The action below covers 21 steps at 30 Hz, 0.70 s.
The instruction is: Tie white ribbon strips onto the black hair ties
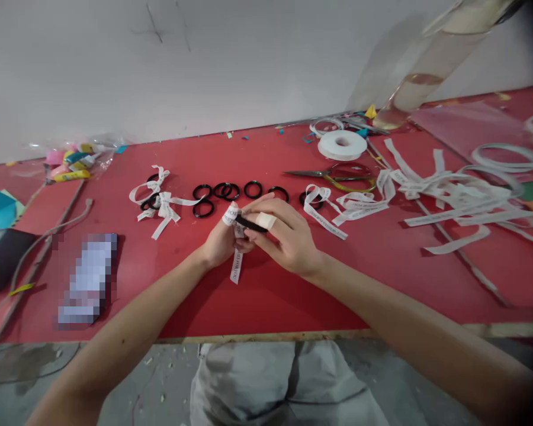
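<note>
My left hand [222, 239] is closed on a white printed ribbon [236, 266], which wraps round near the thumb and hangs down below the fingers. A black hair tie [251, 223] lies between both hands, pinched by the fingers of my right hand [288, 236]. A pale bandage [265, 221] is round one right finger. Behind the hands, several loose black rings [253, 189] lie on the red table [266, 302]. Black rings with white bows [165, 206] are to the left. The fingertips partly hide one another.
Scissors [328, 174], a white ribbon roll [342, 145] and a heap of cut ribbons [453, 192] lie on the right. A phone [86, 281] and a bag of colourful pieces [73, 163] are left. A tilted container of liquid [420, 89] is back right.
</note>
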Each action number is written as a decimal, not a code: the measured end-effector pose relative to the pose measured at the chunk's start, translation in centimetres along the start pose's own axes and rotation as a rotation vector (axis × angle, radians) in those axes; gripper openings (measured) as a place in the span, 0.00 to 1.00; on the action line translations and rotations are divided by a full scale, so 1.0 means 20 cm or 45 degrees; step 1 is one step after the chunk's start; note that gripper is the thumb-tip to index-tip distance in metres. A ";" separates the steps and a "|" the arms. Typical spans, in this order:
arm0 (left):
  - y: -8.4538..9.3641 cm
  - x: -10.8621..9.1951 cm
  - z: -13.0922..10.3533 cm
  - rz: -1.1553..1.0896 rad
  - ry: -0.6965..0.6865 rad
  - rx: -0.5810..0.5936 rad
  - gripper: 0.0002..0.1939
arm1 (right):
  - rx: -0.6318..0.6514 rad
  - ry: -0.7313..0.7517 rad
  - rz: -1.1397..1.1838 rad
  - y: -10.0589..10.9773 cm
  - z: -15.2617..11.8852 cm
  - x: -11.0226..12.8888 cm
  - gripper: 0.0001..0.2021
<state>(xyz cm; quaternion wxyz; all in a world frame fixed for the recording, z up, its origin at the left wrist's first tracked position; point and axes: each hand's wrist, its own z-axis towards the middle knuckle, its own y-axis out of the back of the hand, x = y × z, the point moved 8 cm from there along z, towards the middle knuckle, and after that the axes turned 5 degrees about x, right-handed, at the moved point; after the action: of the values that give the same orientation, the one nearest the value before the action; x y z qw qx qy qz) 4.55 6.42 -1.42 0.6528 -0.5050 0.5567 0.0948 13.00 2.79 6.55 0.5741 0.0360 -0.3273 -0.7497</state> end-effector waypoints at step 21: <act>-0.02 -0.08 -0.03 -0.120 -0.115 -0.119 0.38 | -0.083 -0.066 -0.124 0.02 0.00 -0.02 0.04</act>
<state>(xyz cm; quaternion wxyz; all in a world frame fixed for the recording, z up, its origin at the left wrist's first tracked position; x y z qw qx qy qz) 3.92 6.44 0.18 0.6567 -0.5558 0.4972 0.1127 13.40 3.06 6.64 0.5292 0.0136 -0.3153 -0.7876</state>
